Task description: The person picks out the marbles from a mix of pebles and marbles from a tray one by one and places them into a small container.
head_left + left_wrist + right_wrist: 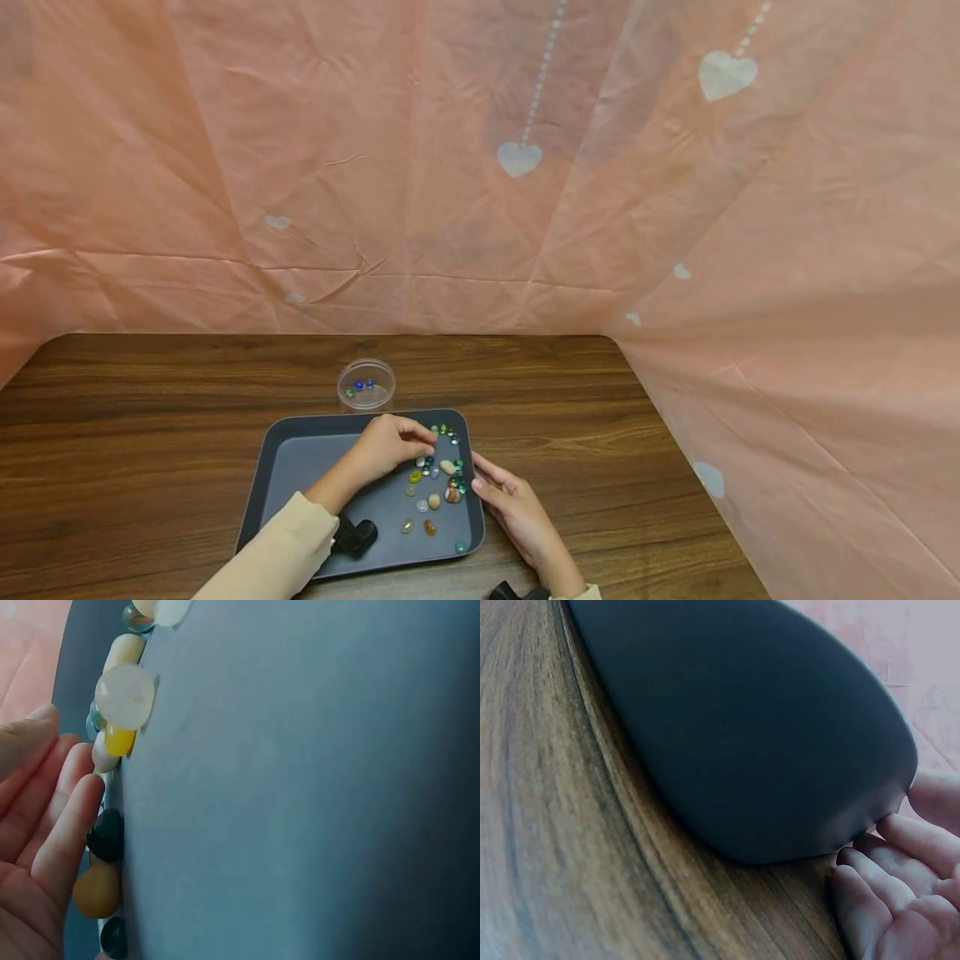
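At right in the tray [300, 458], stones [433, 502] seem reached for by the left hand [384, 447], grip apart; the tray is clamped by the right hand [519, 512]. A fine pinch seems needed.

A peach cloth [420, 183] fills the upper half of the head frame and runs down its right side, creased and crossed by a fold low down. Pale hearts [519, 159] dot it, two at the top hanging from dotted lines [542, 79]. Below lies a brown wood-grain table [562, 417], its far corners rounded, its right edge slanting toward the lower right. Soft light greys the table at bottom centre.
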The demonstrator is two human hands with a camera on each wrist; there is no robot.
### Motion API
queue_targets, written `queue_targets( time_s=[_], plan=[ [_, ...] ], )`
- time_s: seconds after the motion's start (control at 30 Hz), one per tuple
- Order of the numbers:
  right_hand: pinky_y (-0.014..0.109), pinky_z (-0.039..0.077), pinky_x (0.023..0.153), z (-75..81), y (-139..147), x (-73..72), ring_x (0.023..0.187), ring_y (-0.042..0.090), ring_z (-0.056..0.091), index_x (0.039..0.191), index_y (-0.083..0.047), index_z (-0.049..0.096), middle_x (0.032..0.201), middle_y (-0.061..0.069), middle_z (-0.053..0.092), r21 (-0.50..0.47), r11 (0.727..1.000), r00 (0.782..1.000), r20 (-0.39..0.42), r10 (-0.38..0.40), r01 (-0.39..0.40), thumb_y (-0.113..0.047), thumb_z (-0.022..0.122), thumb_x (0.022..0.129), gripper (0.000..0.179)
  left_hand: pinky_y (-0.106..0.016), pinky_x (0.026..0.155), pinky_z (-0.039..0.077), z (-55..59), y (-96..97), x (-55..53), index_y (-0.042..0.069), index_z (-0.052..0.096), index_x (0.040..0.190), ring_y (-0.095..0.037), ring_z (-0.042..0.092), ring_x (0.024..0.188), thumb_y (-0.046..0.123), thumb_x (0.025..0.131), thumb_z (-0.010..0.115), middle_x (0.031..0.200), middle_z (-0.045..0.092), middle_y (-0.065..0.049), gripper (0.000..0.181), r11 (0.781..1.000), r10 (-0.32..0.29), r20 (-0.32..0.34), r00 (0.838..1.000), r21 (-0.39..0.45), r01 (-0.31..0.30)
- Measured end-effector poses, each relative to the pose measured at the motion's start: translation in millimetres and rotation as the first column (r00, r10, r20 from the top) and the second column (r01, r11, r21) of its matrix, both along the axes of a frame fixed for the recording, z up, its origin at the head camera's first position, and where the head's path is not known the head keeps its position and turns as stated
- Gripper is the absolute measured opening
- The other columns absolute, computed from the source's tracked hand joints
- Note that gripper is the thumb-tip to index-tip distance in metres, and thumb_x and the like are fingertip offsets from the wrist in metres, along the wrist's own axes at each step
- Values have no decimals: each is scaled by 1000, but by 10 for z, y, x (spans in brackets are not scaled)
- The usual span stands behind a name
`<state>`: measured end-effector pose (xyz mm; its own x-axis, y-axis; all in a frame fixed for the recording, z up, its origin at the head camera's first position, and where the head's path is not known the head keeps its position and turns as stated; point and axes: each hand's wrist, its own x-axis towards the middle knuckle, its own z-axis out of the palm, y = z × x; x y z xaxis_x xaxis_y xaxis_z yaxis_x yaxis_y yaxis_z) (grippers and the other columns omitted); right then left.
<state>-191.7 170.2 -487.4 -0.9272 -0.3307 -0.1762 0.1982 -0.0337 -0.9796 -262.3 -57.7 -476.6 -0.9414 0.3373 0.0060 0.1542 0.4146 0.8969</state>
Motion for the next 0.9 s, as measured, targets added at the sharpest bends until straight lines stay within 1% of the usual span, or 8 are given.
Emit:
queue_targets(
  time_s=[0.17,0.33,0.57,0.73,0.9],
  plan=[
    [30,37,103,1,1,4,132,24,37,141,-1,35,145,17,35,4,1000,1000,1,-4,4,-19,52,95,52,-24,64,47,-20,4,2,14,75,89,-7,61,76,22,77,75,86,72,3,14,1000,-12,-18,1000,-27,12],
    [30,35,104,-8,5,3,133,24,35,141,-1,35,146,17,34,-14,1000,1000,-9,4,-4,-17,52,95,52,-23,60,46,-3,3,12,14,75,88,-7,59,72,19,76,75,83,72,3,13,998,-18,-29,999,-56,16],
    [28,36,103,-11,3,-2,133,24,35,141,-1,35,146,17,33,-24,1000,1000,-13,6,-6,-17,52,95,52,-24,61,46,39,21,18,14,75,88,-6,58,72,17,76,75,83,72,4,13,991,-63,-49,997,-122,57],
    [27,36,103,-8,5,5,132,23,36,141,-1,35,146,17,33,-23,1000,1000,-12,4,-4,-17,52,95,52,-24,61,47,45,39,17,16,75,86,-6,59,72,16,77,74,82,71,5,9,978,-107,-89,990,-188,88],
    [26,36,103,-12,5,11,132,22,36,141,-1,36,146,17,34,-23,1000,1000,-14,4,-4,-17,53,94,52,-23,58,46,39,27,14,17,76,81,-6,58,68,18,76,75,77,71,6,5,976,-113,-100,989,-200,91]
  ],
)
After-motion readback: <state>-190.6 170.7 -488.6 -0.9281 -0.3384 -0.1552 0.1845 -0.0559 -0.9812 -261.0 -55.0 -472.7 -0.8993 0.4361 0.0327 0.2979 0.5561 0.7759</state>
